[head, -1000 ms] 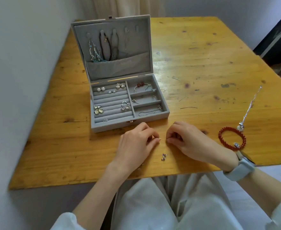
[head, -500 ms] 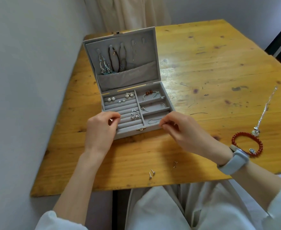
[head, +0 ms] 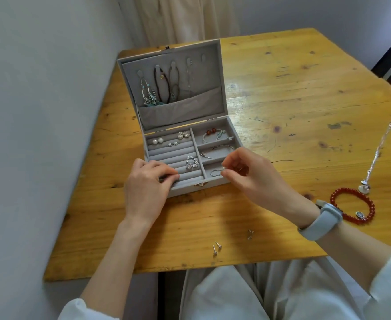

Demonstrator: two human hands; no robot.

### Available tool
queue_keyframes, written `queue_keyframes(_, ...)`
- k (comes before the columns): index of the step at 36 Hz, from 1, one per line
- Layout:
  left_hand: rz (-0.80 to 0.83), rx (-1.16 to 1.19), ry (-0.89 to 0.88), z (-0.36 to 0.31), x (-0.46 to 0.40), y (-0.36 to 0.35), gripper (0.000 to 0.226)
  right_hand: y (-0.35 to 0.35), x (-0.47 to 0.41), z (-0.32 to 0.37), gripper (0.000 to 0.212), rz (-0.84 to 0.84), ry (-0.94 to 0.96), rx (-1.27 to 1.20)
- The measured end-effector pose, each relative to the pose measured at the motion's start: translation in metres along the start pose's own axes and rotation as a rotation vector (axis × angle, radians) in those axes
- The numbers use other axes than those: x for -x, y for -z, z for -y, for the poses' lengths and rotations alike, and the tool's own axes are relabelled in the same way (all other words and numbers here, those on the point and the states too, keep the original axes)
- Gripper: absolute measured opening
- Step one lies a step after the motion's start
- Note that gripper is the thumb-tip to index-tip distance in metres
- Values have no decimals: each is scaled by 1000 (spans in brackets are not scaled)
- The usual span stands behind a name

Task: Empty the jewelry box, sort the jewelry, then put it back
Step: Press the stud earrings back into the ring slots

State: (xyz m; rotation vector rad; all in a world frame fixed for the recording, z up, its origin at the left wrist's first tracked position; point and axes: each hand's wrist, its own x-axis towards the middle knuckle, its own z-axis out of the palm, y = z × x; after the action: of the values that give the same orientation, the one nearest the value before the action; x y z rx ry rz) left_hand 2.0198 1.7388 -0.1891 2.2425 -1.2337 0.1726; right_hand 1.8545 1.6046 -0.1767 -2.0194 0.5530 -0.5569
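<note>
Now at the front of the open grey jewelry box (head: 213, 102) on the wooden table (head: 305, 93). Left hand (head: 147, 188) laid over the box's front left corner, fingers curled onto the lowest ring rolls (head: 185, 176), fingertips pressed into the grooves; impossible to tell whether anything sits between them. Right hand (head: 250, 175) poised over the front right compartment, thumb and forefinger pinched on something small and pale, seemingly the end of a thin silver chain (head: 215, 173) lying just left of the fingertips; other fingers loosely curled. Pale blue watch (head: 321, 224) on the right wrist. Between the two hands, a sparkly earring pair (head: 191, 162) on the rolls. Beyond the left hand, pearl studs (head: 157, 141) in the far rolls. Beyond the right hand, a bracelet with red beads (head: 210, 132) in the far compartment, and necklaces hung inside the raised lid. Right of the right wrist, a red bead bracelet (head: 351, 207) and a silver pendant chain (head: 374, 158) on bare wood. Nearer than both hands, by the table's edge, two small silver studs (head: 216, 247) and another tiny pair (head: 250, 234).
</note>
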Motion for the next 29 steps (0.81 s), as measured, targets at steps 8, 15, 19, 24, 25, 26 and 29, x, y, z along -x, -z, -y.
queue_keyframes(8, -9, 41, -20, 15, 7, -4, 19, -18, -24, 3, 11, 7, 28, 80)
queue_keyframes(15, -90, 103, -46, 25, 16, -8, 29, -44, -46, 10, 14, 69, 109, 155)
queue_keyframes(19, -138, 43, -17, 26, 18, -9, 30, -52, -56, 16, 13, 115, 168, 247)
queue_keyframes(24, -124, 19, 2, 26, 20, -8, 26, -58, -61, 15, 13, 195, 255, 364)
queue_keyframes(25, -122, 16, 3, 26, 20, -9, 25, -59, -61, 15, 13, 207, 266, 390)
queue_keyframes(26, -121, 14, 4, 26, 20, -9, 25, -60, -61, 14, 12, 215, 277, 417)
queue_keyframes(29, -114, 19, 4, 26, 19, -9, 25, -63, -62, 13, 13, 221, 314, 500)
